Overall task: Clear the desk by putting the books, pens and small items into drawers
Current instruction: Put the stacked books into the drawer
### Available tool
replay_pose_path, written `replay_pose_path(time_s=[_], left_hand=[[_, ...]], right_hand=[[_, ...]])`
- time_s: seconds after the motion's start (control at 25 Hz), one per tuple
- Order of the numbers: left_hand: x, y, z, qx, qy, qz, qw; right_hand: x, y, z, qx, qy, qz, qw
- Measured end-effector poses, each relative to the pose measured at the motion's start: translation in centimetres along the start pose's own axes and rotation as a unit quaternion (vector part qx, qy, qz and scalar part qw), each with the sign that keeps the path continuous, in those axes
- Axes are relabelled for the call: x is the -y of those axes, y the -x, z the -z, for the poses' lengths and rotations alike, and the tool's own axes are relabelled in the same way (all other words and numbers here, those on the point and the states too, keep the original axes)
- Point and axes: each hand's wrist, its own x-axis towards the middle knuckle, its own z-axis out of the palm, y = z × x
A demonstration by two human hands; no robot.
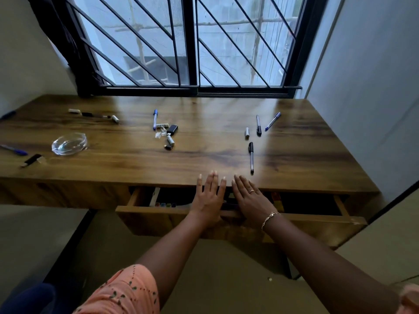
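Observation:
My left hand (209, 196) and my right hand (250, 198) lie flat side by side over the pulled-out drawer (163, 211), fingertips resting on the wooden desk (204, 152) at its front edge. Both hold nothing, fingers spread. Inside the drawer I see book spines and coloured items, partly hidden by my hands. A black pen (251, 157) lies just beyond my right hand. Farther back are another black pen (258, 125), a blue pen (272, 121) and a small battery (247, 133). Mid-desk sit a blue pen (155, 118), a black USB stick (172, 130) and batteries (170, 140).
A glass ashtray (69, 143) stands at the left, with a blue pen (14, 150) and a black-and-white stick (31, 160) near the left edge. More small items (95, 115) lie at the back left. A barred window (190, 41) rises behind the desk; a wall closes the right.

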Motion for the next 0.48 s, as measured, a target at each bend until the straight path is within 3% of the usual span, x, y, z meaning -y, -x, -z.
replay_pose_path(time_s=[0.2,0.4,0.48], left_hand=[[0.8,-1.9,0.2,0.010,-0.014,-0.008,1.000],[0.7,-3.3,0.6,-0.048,-0.038,-0.006,0.998],[0.8,-3.7,0.8,-0.085,-0.075,-0.016,0.993]], right_hand=[[-0.1,-2.6,0.1,0.009,-0.031,-0.025,0.999],[-0.4,-3.9,0.1,-0.009,-0.038,-0.055,0.998],[-0.4,-4.1,0.4,-0.054,-0.015,-0.059,0.997]])
